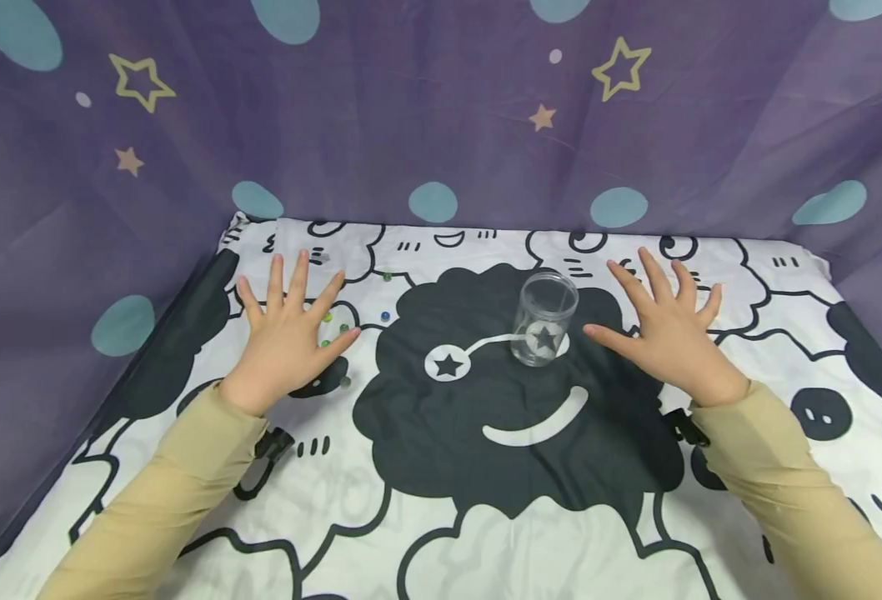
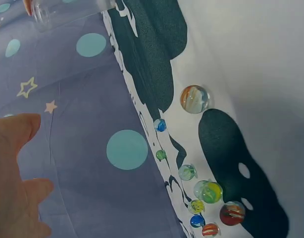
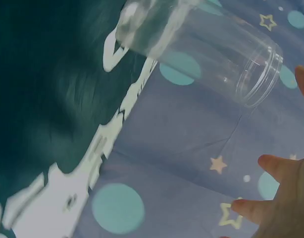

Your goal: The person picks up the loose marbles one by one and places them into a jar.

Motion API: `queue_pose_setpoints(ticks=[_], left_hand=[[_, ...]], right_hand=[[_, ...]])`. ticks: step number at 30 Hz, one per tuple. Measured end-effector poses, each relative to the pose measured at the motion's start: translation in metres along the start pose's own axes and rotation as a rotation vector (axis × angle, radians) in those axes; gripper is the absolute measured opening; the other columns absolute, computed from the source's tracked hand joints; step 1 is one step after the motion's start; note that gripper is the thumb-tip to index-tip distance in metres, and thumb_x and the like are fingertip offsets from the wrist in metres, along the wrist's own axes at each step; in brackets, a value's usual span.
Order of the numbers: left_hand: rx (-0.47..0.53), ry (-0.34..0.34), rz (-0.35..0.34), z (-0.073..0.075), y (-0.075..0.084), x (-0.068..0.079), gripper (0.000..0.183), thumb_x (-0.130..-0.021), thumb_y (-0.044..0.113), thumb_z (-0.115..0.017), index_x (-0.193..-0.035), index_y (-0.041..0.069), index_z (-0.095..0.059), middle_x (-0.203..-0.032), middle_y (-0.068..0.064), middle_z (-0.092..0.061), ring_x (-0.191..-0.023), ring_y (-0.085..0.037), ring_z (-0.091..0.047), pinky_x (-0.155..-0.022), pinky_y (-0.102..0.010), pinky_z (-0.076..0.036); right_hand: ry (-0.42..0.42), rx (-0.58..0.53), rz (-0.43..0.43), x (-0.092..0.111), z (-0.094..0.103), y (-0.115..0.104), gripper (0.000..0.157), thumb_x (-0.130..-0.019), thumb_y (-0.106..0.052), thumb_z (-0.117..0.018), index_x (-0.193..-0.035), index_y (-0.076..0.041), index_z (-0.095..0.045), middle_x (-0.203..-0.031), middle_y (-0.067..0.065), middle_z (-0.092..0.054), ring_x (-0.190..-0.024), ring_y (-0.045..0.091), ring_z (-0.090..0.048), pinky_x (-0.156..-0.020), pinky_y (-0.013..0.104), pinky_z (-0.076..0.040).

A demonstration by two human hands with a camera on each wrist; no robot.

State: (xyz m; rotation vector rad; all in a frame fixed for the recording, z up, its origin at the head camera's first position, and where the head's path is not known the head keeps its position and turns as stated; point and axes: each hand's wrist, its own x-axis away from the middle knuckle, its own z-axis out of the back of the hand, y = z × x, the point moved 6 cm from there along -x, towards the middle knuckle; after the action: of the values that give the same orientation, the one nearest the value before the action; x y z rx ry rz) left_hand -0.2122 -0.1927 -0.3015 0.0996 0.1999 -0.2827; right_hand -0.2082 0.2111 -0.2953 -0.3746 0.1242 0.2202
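My left hand [image 1: 279, 346] is spread with straight fingers and holds nothing. Several small glass marbles [image 1: 385, 317] lie about it on the cloth, some partly hidden behind its fingers. The left wrist view shows them better: a large clear one with orange streaks [image 2: 194, 99], a red one [image 2: 232, 213], a green-yellow one [image 2: 208, 191] and blue ones. A clear, see-through jar [image 1: 544, 321] stands upright right of centre, with a threaded rim and no lid visible on it. My right hand [image 1: 669, 342], also spread and holding nothing, is just right of the jar, apart from it.
A white cloth [image 1: 343, 467] with black cartoon drawings covers the table, a big dark cloud shape [image 1: 441, 442] in its middle. Behind and at both sides hangs a purple curtain [image 1: 411, 108] with stars and teal dots.
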Motion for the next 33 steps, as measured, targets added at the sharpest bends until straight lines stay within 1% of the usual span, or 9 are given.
queue_pose_setpoints(ticks=[3, 7, 11, 14, 17, 22, 26, 29, 33], left_hand=[[-0.003, -0.022, 0.002, -0.001, 0.001, -0.003, 0.075, -0.091, 0.057, -0.05, -0.151, 0.018, -0.027, -0.158, -0.018, 0.008, -0.142, -0.041, 0.018, -0.105, -0.072, 0.015], [-0.003, -0.061, 0.003, -0.004, 0.001, -0.007, 0.075, -0.091, 0.057, -0.05, -0.15, 0.017, -0.028, -0.157, -0.023, 0.004, -0.143, -0.042, 0.014, -0.106, -0.072, 0.013], [0.016, -0.113, 0.004, -0.009, 0.002, -0.011, 0.074, -0.091, 0.053, -0.053, -0.15, 0.014, -0.03, -0.156, -0.026, -0.001, -0.143, -0.045, 0.008, -0.108, -0.071, 0.007], [0.027, -0.157, 0.01, -0.012, 0.003, -0.013, 0.073, -0.09, 0.048, -0.056, -0.148, 0.012, -0.032, -0.155, -0.028, -0.002, -0.143, -0.047, 0.002, -0.109, -0.071, -0.001], [0.032, -0.195, 0.019, -0.016, 0.002, -0.016, 0.073, -0.089, 0.045, -0.06, -0.147, 0.01, -0.034, -0.154, -0.03, -0.005, -0.142, -0.049, -0.002, -0.109, -0.072, -0.008], [0.04, -0.178, 0.017, -0.02, 0.001, -0.023, 0.068, -0.086, 0.037, -0.066, -0.141, 0.004, -0.044, -0.147, -0.034, -0.024, -0.135, -0.053, -0.022, -0.107, -0.068, -0.024], [0.051, -0.149, -0.01, -0.022, 0.001, -0.03, 0.061, -0.084, 0.032, -0.07, -0.132, -0.001, -0.052, -0.137, -0.033, -0.042, -0.127, -0.049, -0.039, -0.105, -0.06, -0.035], [0.086, -0.168, 0.0, -0.025, 0.0, -0.035, 0.058, -0.084, 0.028, -0.071, -0.131, 0.0, -0.054, -0.136, -0.031, -0.045, -0.126, -0.046, -0.043, -0.102, -0.059, -0.039], [0.131, -0.206, 0.011, -0.031, 0.0, -0.044, 0.056, -0.084, 0.024, -0.071, -0.131, 0.001, -0.054, -0.138, -0.029, -0.044, -0.126, -0.045, -0.044, -0.101, -0.058, -0.041]], right_hand=[[-0.068, -0.119, -0.014, -0.005, -0.003, 0.001, 0.09, -0.084, -0.054, -0.064, -0.153, -0.02, -0.016, -0.158, 0.02, -0.003, -0.138, 0.053, 0.0, -0.096, 0.081, 0.005], [-0.161, -0.324, -0.049, -0.014, -0.011, -0.001, 0.096, -0.083, -0.04, -0.071, -0.154, -0.02, -0.01, -0.157, 0.021, -0.008, -0.14, 0.049, -0.009, -0.106, 0.073, -0.011], [-0.253, -0.54, -0.107, -0.021, -0.024, -0.002, 0.098, -0.082, -0.028, -0.074, -0.154, -0.021, -0.007, -0.157, 0.019, -0.01, -0.141, 0.045, -0.015, -0.106, 0.066, -0.027], [-0.3, -0.695, -0.116, -0.025, -0.035, -0.006, 0.097, -0.082, -0.015, -0.074, -0.153, -0.019, -0.009, -0.156, 0.02, -0.011, -0.14, 0.045, -0.017, -0.105, 0.064, -0.031], [-0.338, -0.803, -0.084, -0.029, -0.046, -0.009, 0.095, -0.081, -0.005, -0.072, -0.153, -0.015, -0.01, -0.155, 0.021, -0.014, -0.141, 0.043, -0.017, -0.105, 0.061, -0.034], [-0.367, -0.802, -0.045, -0.034, -0.061, -0.013, 0.096, -0.079, -0.004, -0.074, -0.153, -0.013, -0.013, -0.153, 0.021, -0.02, -0.139, 0.042, -0.02, -0.098, 0.052, -0.042], [-0.349, -0.782, -0.03, -0.038, -0.066, -0.015, 0.092, -0.078, -0.004, -0.075, -0.151, -0.012, -0.019, -0.149, 0.022, -0.026, -0.129, 0.04, -0.033, -0.084, 0.04, -0.05], [-0.337, -0.797, -0.021, -0.041, -0.069, -0.016, 0.088, -0.078, -0.005, -0.075, -0.15, -0.011, -0.023, -0.147, 0.02, -0.032, -0.119, 0.032, -0.043, -0.075, 0.034, -0.054], [-0.332, -0.812, -0.026, -0.043, -0.072, -0.017, 0.083, -0.079, -0.008, -0.076, -0.147, -0.012, -0.029, -0.143, 0.017, -0.041, -0.101, 0.024, -0.057, -0.073, 0.036, -0.055]])
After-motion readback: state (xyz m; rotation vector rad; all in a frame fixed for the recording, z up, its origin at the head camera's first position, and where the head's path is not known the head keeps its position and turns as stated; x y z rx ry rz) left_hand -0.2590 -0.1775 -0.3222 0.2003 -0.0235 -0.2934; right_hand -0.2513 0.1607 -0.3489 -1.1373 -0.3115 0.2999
